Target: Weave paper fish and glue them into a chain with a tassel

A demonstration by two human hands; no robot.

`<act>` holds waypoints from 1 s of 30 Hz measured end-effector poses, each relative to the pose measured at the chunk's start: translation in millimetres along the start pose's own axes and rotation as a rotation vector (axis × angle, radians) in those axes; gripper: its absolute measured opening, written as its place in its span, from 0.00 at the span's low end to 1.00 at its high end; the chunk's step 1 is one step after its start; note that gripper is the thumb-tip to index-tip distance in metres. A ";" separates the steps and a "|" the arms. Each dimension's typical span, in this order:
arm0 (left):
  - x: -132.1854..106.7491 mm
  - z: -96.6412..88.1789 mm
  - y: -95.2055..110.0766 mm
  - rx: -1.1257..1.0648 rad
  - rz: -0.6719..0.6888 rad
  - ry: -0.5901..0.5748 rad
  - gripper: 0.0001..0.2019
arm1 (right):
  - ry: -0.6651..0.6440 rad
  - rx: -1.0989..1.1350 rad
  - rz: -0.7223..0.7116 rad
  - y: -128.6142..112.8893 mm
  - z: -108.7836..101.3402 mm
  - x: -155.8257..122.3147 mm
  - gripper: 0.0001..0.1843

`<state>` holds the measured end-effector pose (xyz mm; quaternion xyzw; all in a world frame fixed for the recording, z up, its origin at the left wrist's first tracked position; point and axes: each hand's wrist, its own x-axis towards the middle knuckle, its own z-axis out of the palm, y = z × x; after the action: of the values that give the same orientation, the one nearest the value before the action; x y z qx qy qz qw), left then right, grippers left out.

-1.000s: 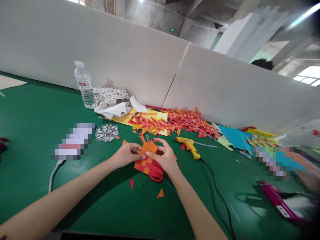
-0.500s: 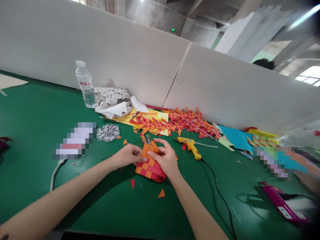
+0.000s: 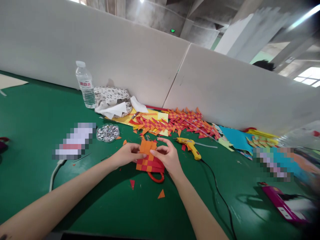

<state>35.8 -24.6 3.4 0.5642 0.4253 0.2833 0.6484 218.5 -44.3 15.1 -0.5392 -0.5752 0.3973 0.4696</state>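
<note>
Between my two hands is a woven paper piece [image 3: 148,160] in red and orange checks, with orange strips at its top. My left hand [image 3: 128,155] pinches its left edge, thumb in front. On the right side, my right hand [image 3: 168,156] grips it between thumb and fingers. Under the piece lies a pair of scissors [image 3: 158,180]; a red handle loop shows below it, and the rest is mostly covered. Small paper scraps [image 3: 161,194] lie around on the green table [image 3: 112,210].
A yellow glue gun [image 3: 190,146] with a black cord lies to the right. Behind are many woven paper fish [image 3: 185,120]. At left stand a water bottle [image 3: 85,85] and a dish of googly eyes [image 3: 108,132]. A purple power strip [image 3: 283,205] is at far right.
The woven piece has turned more upright and flatter toward me, its orange strips now side by side. The scissors' red handle shows more clearly beneath it. Both hands keep their hold.
</note>
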 end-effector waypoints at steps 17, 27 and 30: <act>-0.5 2.3 -2.2 -0.055 0.002 -0.058 0.18 | -0.001 0.020 -0.033 -3.9 7.8 -4.3 0.26; -3.8 2.2 -1.8 -0.071 0.087 -0.132 0.17 | 0.009 -0.028 -0.040 -5.2 11.5 -6.6 0.25; -3.2 3.3 -3.0 -0.094 0.091 -0.132 0.17 | 0.014 -0.018 -0.033 -6.3 11.8 -6.8 0.24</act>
<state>36.8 -29.5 1.3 0.5691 0.3421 0.2944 0.6873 205.3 -51.1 17.5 -0.5367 -0.5844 0.3802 0.4752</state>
